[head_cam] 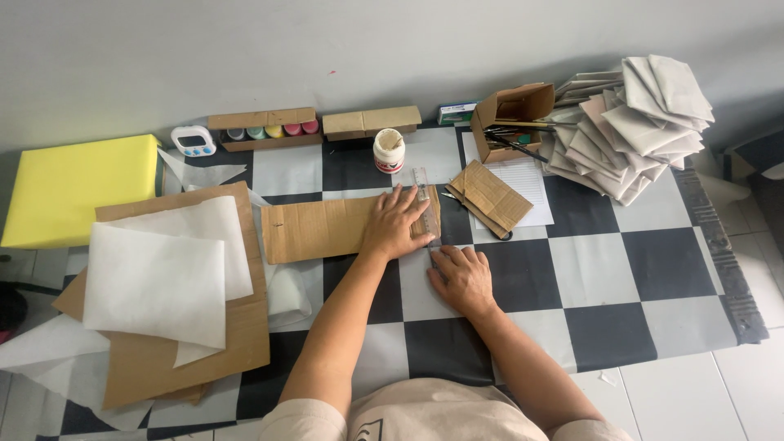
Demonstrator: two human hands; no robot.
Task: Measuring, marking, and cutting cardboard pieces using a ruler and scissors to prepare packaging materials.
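A long strip of brown cardboard lies flat on the black-and-white checkered table. A clear plastic ruler stands across its right end. My left hand presses flat on the cardboard and the ruler, fingers spread. Just below the strip's right corner, my right hand rests on the table with fingers curled near the ruler's lower end; whether it holds a small tool is hidden.
White paper sheets lie on a large cardboard sheet at left, beside a yellow foam block. A glue jar, paint pots, a timer, folded cardboard, a box of brushes and stacked paper envelopes line the back.
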